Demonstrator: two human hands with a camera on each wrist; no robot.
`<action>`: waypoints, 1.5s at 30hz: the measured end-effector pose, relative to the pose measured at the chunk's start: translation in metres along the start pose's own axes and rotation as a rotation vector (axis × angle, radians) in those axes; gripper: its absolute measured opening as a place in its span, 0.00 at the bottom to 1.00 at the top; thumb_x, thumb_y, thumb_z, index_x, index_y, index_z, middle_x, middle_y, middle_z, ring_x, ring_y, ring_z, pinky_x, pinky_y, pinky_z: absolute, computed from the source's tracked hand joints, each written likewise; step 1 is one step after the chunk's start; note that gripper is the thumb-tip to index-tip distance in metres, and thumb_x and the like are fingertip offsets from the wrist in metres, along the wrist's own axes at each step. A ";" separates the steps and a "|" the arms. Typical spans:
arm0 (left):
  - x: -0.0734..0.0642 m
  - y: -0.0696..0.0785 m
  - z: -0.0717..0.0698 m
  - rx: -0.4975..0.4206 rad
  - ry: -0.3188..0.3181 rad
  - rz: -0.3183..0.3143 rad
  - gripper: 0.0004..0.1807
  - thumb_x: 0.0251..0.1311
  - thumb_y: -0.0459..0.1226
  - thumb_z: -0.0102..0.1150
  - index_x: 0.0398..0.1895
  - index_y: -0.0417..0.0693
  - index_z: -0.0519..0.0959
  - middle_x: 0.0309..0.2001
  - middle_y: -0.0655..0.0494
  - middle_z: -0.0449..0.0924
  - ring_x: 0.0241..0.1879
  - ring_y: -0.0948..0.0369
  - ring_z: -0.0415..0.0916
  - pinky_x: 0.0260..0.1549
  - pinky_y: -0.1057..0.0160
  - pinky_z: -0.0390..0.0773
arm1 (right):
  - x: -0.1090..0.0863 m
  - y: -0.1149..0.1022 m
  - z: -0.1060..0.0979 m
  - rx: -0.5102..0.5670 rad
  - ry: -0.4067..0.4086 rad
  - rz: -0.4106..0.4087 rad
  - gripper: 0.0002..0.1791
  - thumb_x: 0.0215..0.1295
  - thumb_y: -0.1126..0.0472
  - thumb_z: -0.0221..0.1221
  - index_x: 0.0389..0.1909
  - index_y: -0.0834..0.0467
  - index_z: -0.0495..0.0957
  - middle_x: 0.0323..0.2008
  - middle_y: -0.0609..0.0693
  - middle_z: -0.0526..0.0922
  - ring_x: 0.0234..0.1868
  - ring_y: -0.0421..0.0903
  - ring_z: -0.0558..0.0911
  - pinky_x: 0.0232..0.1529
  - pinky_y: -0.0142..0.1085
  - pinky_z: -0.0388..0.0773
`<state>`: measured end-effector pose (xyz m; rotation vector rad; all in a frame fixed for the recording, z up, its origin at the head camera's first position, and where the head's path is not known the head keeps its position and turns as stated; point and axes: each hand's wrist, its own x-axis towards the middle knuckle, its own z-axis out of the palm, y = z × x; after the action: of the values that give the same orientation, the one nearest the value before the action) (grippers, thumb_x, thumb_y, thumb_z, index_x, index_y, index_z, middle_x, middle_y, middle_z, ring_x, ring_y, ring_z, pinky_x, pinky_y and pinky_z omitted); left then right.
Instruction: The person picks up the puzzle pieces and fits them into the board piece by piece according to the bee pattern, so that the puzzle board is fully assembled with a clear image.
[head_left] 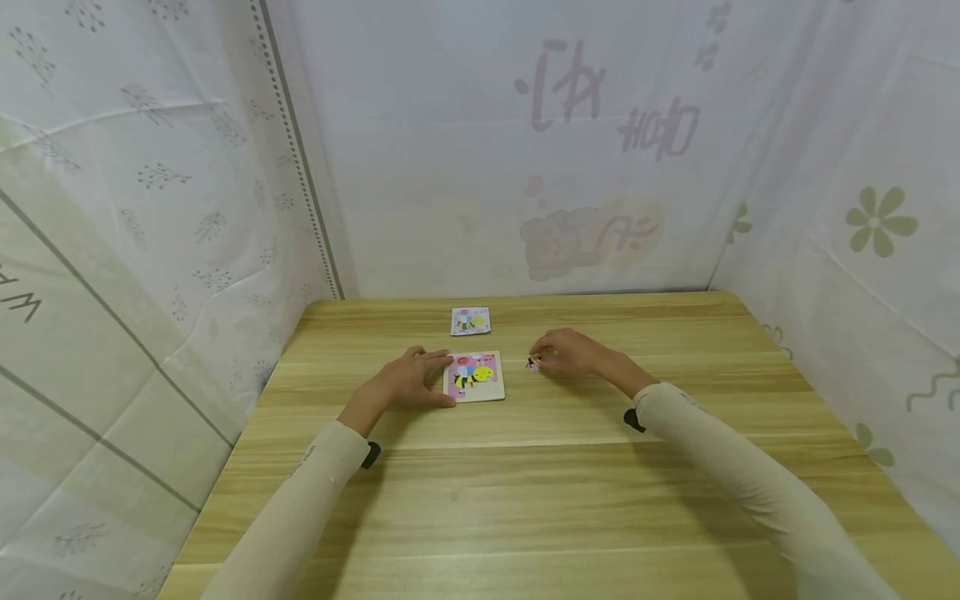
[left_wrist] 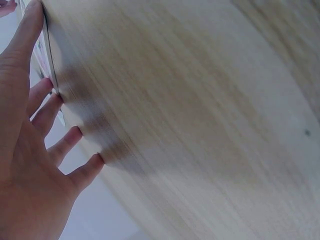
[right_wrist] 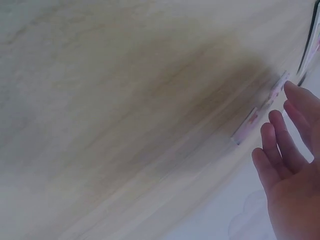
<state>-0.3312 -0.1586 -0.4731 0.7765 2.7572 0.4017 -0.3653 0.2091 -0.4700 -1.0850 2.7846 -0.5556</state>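
A square puzzle board [head_left: 491, 390] with a bee picture lies on the table, its lower right part bare and pale. My left hand [head_left: 408, 380] rests at the board's left side with fingers spread. Its thumb touches the near left corner and the index fingertip the far left one. In the left wrist view, the other fingertips [left_wrist: 75, 131] of this hand [left_wrist: 35, 165] meet the tabletop. To the right of the board, my right hand [head_left: 572, 353] hovers low over small pink puzzle pieces [head_left: 533, 363], its fingers loosely bent. Two pieces [right_wrist: 246, 126] lie just under its fingertips [right_wrist: 291, 87].
A printed card [head_left: 470, 322] with the same bee picture lies behind the board. The wooden table [head_left: 480, 500] ends at a pale curtain [head_left: 420, 167] at the back, and patterned cloth hangs on both sides.
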 end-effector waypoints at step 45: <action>0.002 -0.004 0.003 0.004 -0.001 -0.005 0.52 0.57 0.68 0.66 0.82 0.59 0.62 0.82 0.60 0.55 0.78 0.44 0.53 0.68 0.31 0.64 | 0.023 -0.043 0.022 0.078 0.022 -0.131 0.15 0.71 0.59 0.67 0.55 0.58 0.87 0.47 0.51 0.85 0.50 0.46 0.82 0.54 0.43 0.81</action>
<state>-0.3343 -0.1600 -0.4771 0.7710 2.7590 0.3941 -0.3497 0.1580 -0.4736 -1.2579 2.6994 -0.6880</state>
